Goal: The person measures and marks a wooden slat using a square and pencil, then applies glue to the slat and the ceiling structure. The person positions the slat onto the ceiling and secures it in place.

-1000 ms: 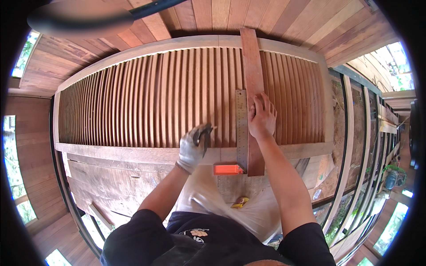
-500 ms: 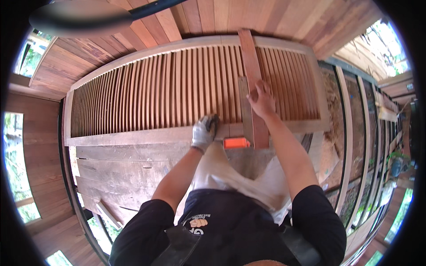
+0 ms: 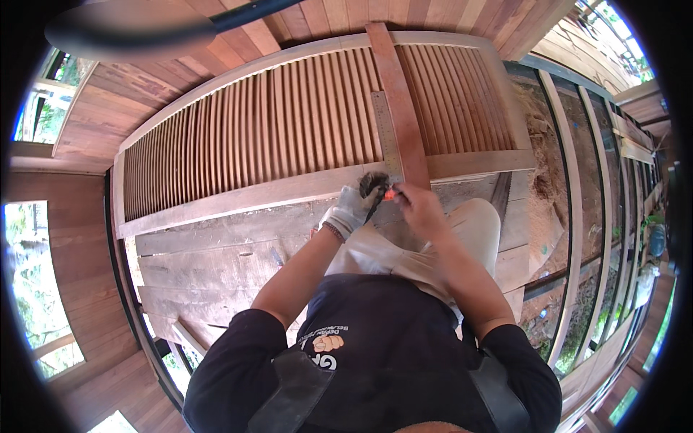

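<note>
A long slatted wooden panel (image 3: 238,189) in a pale frame lies across in front of me. On its right part rests a reddish-brown board (image 3: 403,108), crossing the slats. Along the board's left edge lies the metal blade of a try square (image 3: 385,133), its lower end at the panel's near rail. My right hand (image 3: 421,209) is closed, thumb and fingers pinching the small visible bit of the square's orange handle. Close beside it, my left hand (image 3: 354,206), in a grey-white glove with dark fingers, is curled over the handle area. What those fingers hold is hidden.
Worn planks (image 3: 209,263) form the surface under the panel and my legs. A saw-like dark blade (image 3: 501,189) sticks out beside my right knee. Sawdust (image 3: 545,180) lies to the right, near open floor joists (image 3: 570,216). A plank wall (image 3: 339,18) rises behind the panel.
My right hand has left the board and come down to the square's orange handle. My left hand has shifted right beside it. The whole view has tilted slightly.
</note>
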Motion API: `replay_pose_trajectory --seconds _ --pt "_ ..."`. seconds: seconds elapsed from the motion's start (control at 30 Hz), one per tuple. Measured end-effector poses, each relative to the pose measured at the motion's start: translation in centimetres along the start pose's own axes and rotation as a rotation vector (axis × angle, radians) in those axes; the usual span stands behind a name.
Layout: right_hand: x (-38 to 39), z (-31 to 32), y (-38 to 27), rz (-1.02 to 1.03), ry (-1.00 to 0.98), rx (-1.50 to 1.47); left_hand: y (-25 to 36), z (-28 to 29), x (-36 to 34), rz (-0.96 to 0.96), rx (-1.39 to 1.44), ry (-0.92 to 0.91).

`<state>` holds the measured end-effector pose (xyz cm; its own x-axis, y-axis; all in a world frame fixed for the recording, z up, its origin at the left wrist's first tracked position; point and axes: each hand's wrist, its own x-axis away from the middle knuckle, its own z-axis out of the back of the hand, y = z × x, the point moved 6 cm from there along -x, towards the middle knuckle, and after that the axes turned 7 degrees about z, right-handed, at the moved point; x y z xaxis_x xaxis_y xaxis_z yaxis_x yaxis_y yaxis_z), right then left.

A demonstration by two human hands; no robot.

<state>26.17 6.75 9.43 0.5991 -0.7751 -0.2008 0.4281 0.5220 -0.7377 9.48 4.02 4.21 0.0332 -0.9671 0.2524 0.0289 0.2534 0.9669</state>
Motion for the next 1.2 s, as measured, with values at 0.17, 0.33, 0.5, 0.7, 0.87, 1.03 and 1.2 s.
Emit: replay_pose_trajectory --seconds 0.17,0.33,0.5,0.7,0.87,1.03,1.2 --pt "-0.6 3.0 6.0 -0.209 0.294 0.093 1.6 -0.6 1.1 -0.217 -1.027 0.086" --pt "-0.1 1.3 8.6 -0.227 0.244 0.297 -1.9 -2.0 0.3 -0.285 -1.149 0.101" --pt "-0.3 1.2 5.8 -0.328 0.127 0.364 -3.2 -2.3 0.1 -0.349 -1.088 0.187" --pt "0.5 0.9 7.4 -0.397 0.112 0.307 -3.6 -2.4 -0.3 -0.405 -1.041 0.191" --pt "0.5 0.8 6.6 -0.394 0.083 0.308 -3.9 -2.3 -0.3 -0.414 -1.033 0.213" --pt "0.7 0.7 6.9 -0.379 0.087 0.336 -3.5 -2.6 -0.2 -0.419 -1.023 0.235" --pt "0.7 0.3 7.1 -0.326 0.136 0.361 -3.9 -2.3 0.0 -0.43 -0.989 0.238"
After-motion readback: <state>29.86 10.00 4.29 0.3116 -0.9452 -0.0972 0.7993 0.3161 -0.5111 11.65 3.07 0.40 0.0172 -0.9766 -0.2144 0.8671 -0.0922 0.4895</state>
